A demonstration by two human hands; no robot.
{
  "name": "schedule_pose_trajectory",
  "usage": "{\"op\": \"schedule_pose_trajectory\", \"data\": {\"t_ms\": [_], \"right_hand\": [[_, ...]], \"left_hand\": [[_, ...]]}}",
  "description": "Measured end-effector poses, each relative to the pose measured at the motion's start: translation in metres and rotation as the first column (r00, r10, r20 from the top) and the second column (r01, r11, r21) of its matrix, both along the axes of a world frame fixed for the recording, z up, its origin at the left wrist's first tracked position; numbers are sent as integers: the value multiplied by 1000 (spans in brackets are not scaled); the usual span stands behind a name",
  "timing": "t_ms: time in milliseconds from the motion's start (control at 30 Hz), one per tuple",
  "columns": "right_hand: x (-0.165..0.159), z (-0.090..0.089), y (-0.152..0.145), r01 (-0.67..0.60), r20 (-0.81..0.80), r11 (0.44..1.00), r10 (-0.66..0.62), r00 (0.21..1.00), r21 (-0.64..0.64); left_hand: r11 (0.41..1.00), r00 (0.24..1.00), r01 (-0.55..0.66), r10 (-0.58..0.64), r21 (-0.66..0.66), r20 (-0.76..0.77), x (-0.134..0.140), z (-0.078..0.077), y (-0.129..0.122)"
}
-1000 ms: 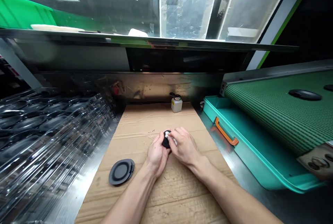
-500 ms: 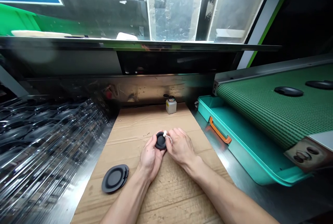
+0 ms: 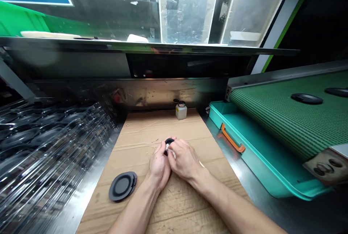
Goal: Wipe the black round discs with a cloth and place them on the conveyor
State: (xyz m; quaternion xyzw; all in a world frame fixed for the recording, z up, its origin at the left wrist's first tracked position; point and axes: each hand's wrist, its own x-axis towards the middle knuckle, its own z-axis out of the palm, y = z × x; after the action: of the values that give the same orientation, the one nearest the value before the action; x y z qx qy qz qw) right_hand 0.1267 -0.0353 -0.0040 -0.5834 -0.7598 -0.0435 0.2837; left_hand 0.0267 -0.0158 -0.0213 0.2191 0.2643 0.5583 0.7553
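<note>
My left hand [image 3: 159, 165] is closed around the edge of a small round black part [image 3: 170, 141], held just above the cardboard. Bent over it, my right hand [image 3: 185, 157] pinches a small white swab [image 3: 167, 147] whose white end rests against the part's inner face. A thin pale end shows beyond the back of my right hand. My fingers hide most of the round part. To the left on the cardboard lies a larger black disc-shaped part [image 3: 123, 187] with a tab at its side.
A small white bottle [image 3: 181, 111] with its lid open stands at the back of the cardboard sheet [image 3: 146, 127]. Clear trays of black parts [image 3: 49, 136] are stacked left. At right, a teal bin [image 3: 261, 165] sits below a green conveyor belt [image 3: 282, 118] carrying black discs [image 3: 307, 98].
My right hand has turned inward over the round part, bringing the white swab from its upper rim onto its inner face. The view has shifted slightly left.
</note>
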Motion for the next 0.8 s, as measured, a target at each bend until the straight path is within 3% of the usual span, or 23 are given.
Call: {"op": "schedule_pose_trajectory", "data": {"t_ms": [67,233,367,433,600,700,800], "right_hand": [[0,1,3,-29,34,1000,29,999,5],[9,1,-2,104,130,994,-100,986,-18],[9,2,-10,5,104,997,3,995,-82],[6,4,-8,-18,83,998,23,996,-54],[8,5,-1,115,141,993,-113,984,-8],[13,2,-4,30,50,993,-25,998,-112],[13,0,-6,-74,-73,988,64,995,-137]], "left_hand": [[1000,1000,-14,14,-3,-5,-1,-1,1],[1000,1000,3,-3,-2,2,-2,-1,1],[1000,1000,-8,8,9,4,0,0,-1],[999,1000,-23,23,42,4,1,0,-2],[1000,1000,-16,16,19,-15,1,0,-3],[999,999,-43,43,-29,-20,1,0,-2],[998,998,-62,62,16,5,1,-1,-2]]}}
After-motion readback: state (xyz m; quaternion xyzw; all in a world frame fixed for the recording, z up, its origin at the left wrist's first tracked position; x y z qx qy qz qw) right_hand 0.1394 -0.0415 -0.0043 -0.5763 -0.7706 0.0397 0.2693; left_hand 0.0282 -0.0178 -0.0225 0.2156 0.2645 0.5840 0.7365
